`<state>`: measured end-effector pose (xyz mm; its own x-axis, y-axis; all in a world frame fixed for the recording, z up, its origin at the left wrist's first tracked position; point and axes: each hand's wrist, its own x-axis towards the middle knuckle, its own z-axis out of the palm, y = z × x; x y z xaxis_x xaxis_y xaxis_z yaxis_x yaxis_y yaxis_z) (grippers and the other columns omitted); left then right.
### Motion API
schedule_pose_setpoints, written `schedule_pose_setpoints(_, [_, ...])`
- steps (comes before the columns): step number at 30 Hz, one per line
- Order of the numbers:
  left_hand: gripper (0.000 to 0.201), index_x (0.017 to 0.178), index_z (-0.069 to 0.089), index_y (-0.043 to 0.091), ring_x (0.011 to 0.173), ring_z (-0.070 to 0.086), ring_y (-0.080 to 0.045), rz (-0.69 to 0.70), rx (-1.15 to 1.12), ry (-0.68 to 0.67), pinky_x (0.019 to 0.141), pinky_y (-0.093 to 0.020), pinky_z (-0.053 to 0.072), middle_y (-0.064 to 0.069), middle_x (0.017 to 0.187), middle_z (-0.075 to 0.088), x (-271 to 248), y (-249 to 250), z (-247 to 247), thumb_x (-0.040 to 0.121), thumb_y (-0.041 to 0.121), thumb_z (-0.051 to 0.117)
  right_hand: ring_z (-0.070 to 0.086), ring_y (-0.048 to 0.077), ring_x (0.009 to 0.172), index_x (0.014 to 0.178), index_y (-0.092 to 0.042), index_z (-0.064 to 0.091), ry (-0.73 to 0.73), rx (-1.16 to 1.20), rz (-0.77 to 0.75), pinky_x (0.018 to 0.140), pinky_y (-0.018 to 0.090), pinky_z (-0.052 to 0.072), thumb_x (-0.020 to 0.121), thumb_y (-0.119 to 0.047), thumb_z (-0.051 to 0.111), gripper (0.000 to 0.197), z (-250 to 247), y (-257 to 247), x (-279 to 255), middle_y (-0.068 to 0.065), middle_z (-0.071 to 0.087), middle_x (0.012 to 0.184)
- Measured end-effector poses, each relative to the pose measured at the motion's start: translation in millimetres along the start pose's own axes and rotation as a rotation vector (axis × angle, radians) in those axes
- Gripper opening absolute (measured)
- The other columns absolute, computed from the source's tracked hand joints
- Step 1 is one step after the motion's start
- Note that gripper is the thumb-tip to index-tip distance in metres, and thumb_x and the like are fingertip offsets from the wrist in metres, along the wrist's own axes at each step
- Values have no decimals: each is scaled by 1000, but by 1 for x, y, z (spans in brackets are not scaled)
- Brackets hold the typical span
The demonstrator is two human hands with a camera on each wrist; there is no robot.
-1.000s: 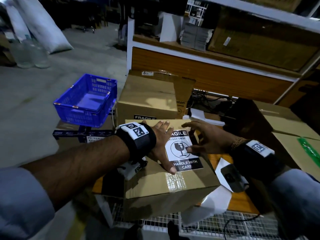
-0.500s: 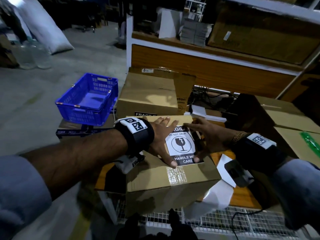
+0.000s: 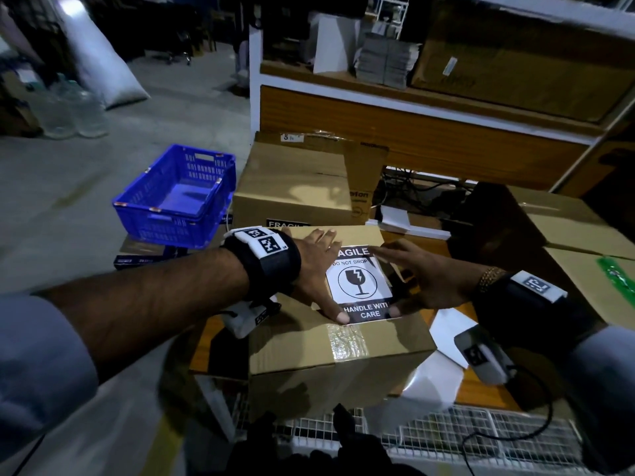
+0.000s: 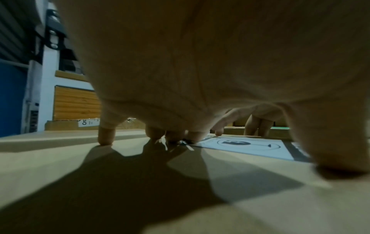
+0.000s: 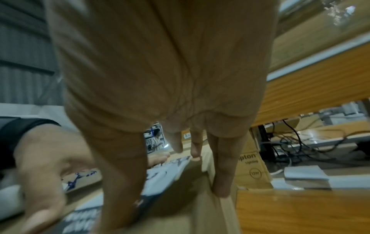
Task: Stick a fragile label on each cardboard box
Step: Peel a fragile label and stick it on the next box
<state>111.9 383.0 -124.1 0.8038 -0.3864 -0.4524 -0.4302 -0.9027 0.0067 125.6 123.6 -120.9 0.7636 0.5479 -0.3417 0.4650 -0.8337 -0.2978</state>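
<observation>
While the fragile label (image 3: 359,285) is lying flat on top of the nearest cardboard box (image 3: 338,341), I am seeing both hands working its edges. My left hand (image 3: 318,269) is lying spread over the label's left edge, fingers straight, with fingertips (image 4: 105,137) touching the cardboard and the thumb pressing at the label's lower left corner. My right hand (image 3: 417,278) is reaching in from the right, fingers extended across the label's upper right and the thumb resting near its lower right corner; it is pinching nothing. From the right wrist view, one finger of that hand is sitting at the box's right edge. The box is resting on an orange wooden surface (image 3: 489,393) beside loose white backing sheets (image 3: 434,377). Behind it, a second cardboard box (image 3: 295,188) is showing a fragile label on its near face. A blue crate (image 3: 177,197) is standing to the left, and more cardboard boxes (image 3: 584,235) are sitting to the right.
</observation>
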Motion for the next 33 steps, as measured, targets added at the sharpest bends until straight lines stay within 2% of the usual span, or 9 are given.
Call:
schedule_pose_setpoints(4, [157, 161, -19, 12, 157, -17, -26, -12, 3, -26, 119, -72, -1, -6, 169, -25, -2, 1, -3, 57, 94, 67, 46, 19, 134, 164, -36, 20, 69, 28, -14, 104, 38, 54, 81, -49, 83, 105, 8, -2, -6, -7, 29, 158])
schedule_pose_setpoints(8, [162, 159, -23, 11, 156, -20, -28, -5, 43, -51, 121, -63, -4, -8, 167, -29, -6, 4, -5, 54, 91, 72, 49, 10, 127, 163, -34, 20, 25, 142, -26, 85, 15, 57, 79, -24, 89, 109, 7, 0, -13, -15, 30, 157])
schedule_pose_setpoints(12, [167, 158, -26, 12, 156, -21, -25, 12, 68, -55, 123, -56, -5, -6, 166, -31, -8, 2, -9, 51, 86, 78, 38, 17, 146, 161, -32, 29, 19, 66, -18, 110, 36, 50, 79, -36, 90, 103, 6, -9, -23, -15, 23, 166])
schedule_pose_setpoints(15, [164, 160, -23, 17, 156, -17, -21, 49, 57, -35, 122, -60, -2, -3, 168, -27, -8, -8, -8, 51, 82, 82, 31, 21, 146, 155, -31, 42, 231, -164, -8, 119, 47, 38, 85, -54, 76, 82, 23, -33, -33, -4, 39, 160])
schedule_pose_setpoints(18, [142, 163, -6, 37, 158, -5, -20, 120, -40, 14, 127, -54, 6, 2, 171, -16, -1, -25, -5, 58, 81, 80, 41, 15, 132, 145, -32, 53, 341, -144, -82, 107, 39, 49, 92, -47, 68, 58, 50, -68, -44, -5, 47, 147])
schedule_pose_setpoints(21, [91, 160, 22, 46, 156, 21, -23, 162, -132, 113, 124, -37, 22, 3, 172, 6, 6, -36, -6, 84, 69, 68, 48, 14, 118, 129, -25, 62, 386, -78, -168, 94, 35, 54, 93, -28, 59, 37, 70, -89, -45, -4, 50, 131])
schedule_pose_setpoints(24, [64, 154, 35, 50, 152, 31, -26, 116, -113, 178, 119, -43, 31, 7, 170, 16, 12, -33, -7, 96, 60, 60, 49, 16, 105, 114, -22, 63, 419, -18, -198, 85, 36, 52, 84, -15, 57, 32, 82, -99, -47, -4, 52, 118])
schedule_pose_setpoints(30, [78, 159, 26, 44, 150, 31, -37, -72, -68, 154, 119, -57, 28, -5, 172, 11, 22, -33, -7, 92, 69, 57, 50, 16, 100, 103, -22, 62, 444, 84, -177, 82, 36, 52, 76, -12, 57, 28, 81, -106, -45, -6, 53, 108])
schedule_pose_setpoints(33, [76, 159, 26, 46, 144, 40, -34, -100, -85, 182, 117, -53, 32, -3, 163, 37, 23, -37, -9, 93, 70, 55, 47, 15, 101, 105, -21, 60, 445, 90, -139, 85, 36, 51, 81, -12, 58, 26, 79, -110, -39, -5, 49, 110])
